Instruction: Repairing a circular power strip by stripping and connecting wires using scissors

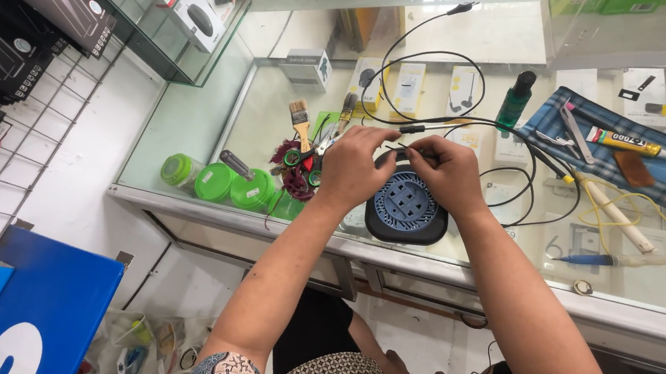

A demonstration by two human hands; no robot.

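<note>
My left hand [357,167] and my right hand [447,171] meet over the glass counter [196,121], fingertips pinched together on a thin black cable [438,59] that loops away toward the back. What exactly sits between the fingertips is too small to make out. Just under both hands stands a round black cable reel with a blue socket face [405,208]. The reel rests on the counter near its front edge.
Green lidded jars [222,182], a screwdriver, scissors and paintbrushes [301,123] lie to the left. A green bottle [514,100], a blue checked cloth with tweezers and a glue tube [629,143], and a soldering iron [620,259] lie to the right. Boxed goods hang on the left wall.
</note>
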